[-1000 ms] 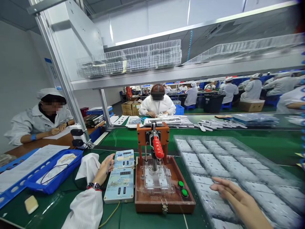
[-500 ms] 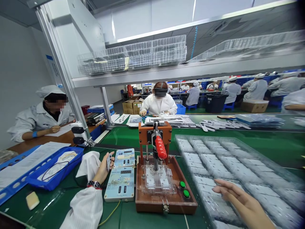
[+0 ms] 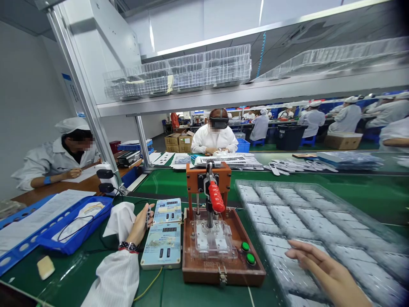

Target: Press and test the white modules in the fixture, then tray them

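My left hand (image 3: 140,226) is closed around a small grey-and-dark piece (image 3: 148,215), seen nearly edge-on, so its kind is not clear. The hand is just left of two light-blue meter boxes (image 3: 161,246) with digital displays. My right hand (image 3: 326,270) is above a clear compartment tray (image 3: 252,230) of flat white pieces (image 3: 315,224); its fingers are extended and nothing shows in them. Between my hands stands a toggle-clamp fixture (image 3: 209,192) with a red handle (image 3: 216,197), its clear plate over white pieces, and two green buttons on the wooden base.
A blue bin (image 3: 75,224) with a cloth and cable lies left, near a yellowish sponge block (image 3: 45,267). Clear trays (image 3: 191,74) rest on the overhead shelf. One co-worker (image 3: 214,136) sits opposite, another (image 3: 64,153) at left. White strip-shaped parts (image 3: 297,166) lie across the bench.
The piece in my left hand has turned from showing its dotted face to nearly edge-on. My right hand has hardly moved. The co-worker opposite has brought their hands closer together.
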A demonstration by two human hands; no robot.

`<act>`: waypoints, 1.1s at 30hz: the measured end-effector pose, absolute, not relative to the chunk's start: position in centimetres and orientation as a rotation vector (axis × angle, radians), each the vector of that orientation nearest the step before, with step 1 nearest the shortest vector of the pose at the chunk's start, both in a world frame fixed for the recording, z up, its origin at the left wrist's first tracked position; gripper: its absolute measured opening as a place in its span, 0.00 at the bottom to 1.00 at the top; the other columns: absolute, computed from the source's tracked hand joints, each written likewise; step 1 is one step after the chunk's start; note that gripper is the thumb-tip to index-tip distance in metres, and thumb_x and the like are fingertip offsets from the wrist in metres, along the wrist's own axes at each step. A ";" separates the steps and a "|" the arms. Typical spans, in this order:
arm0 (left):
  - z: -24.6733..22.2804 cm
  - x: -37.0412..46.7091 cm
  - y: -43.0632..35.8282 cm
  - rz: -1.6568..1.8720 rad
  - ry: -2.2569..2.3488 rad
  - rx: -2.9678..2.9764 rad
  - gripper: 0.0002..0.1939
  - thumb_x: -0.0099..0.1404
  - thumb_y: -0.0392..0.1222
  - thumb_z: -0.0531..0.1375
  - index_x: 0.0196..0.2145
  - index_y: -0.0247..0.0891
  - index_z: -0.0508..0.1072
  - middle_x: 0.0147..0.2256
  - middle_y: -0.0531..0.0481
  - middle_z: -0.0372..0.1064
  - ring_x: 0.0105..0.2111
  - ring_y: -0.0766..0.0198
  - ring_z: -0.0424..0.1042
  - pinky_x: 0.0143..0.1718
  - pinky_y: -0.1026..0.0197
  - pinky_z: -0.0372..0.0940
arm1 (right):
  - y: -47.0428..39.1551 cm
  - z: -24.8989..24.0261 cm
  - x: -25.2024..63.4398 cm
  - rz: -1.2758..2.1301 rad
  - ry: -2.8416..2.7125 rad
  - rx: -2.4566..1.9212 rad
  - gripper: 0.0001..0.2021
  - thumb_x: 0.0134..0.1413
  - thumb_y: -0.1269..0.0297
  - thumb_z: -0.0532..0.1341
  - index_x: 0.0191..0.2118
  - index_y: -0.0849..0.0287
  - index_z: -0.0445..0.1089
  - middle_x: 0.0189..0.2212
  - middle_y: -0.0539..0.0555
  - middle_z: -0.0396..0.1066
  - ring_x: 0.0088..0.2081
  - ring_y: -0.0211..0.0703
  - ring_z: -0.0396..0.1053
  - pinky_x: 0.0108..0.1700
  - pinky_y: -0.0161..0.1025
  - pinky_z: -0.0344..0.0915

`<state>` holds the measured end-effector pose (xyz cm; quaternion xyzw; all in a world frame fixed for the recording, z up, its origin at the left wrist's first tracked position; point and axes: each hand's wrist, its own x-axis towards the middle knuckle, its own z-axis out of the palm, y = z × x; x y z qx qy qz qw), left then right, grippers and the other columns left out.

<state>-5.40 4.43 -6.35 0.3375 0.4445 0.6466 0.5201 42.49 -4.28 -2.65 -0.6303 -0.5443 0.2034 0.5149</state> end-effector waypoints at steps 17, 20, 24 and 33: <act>-6.4 -5.4 4.5 1.555 1.136 0.864 0.26 0.58 0.56 0.60 0.47 0.33 0.65 0.23 0.58 0.56 0.15 0.75 0.52 0.13 0.71 0.48 | -4.3 -2.4 42.7 0.855 -1.207 -1.453 0.19 0.27 0.48 0.65 0.30 0.52 0.75 0.27 0.56 0.76 0.34 0.54 0.74 0.33 0.38 0.71; -6.3 -5.3 4.4 1.548 1.137 0.857 0.26 0.60 0.55 0.59 0.48 0.33 0.64 0.23 0.58 0.57 0.15 0.75 0.52 0.13 0.70 0.49 | -4.4 -2.3 42.7 0.870 -1.208 -1.469 0.21 0.27 0.48 0.65 0.31 0.53 0.75 0.27 0.56 0.76 0.35 0.54 0.74 0.34 0.37 0.71; -6.3 -5.3 4.4 1.554 1.139 0.841 0.25 0.62 0.54 0.57 0.49 0.32 0.63 0.22 0.58 0.56 0.15 0.75 0.51 0.13 0.71 0.48 | -4.5 -2.2 42.7 0.892 -1.225 -1.482 0.22 0.29 0.47 0.65 0.33 0.54 0.75 0.28 0.56 0.76 0.37 0.54 0.74 0.33 0.36 0.71; -6.3 -5.4 4.5 1.556 1.123 0.837 0.23 0.63 0.52 0.56 0.49 0.33 0.63 0.23 0.58 0.57 0.15 0.75 0.52 0.13 0.71 0.49 | -4.5 -2.3 42.7 0.854 -1.280 -1.426 0.20 0.33 0.48 0.65 0.33 0.54 0.75 0.28 0.56 0.76 0.35 0.53 0.74 0.34 0.36 0.72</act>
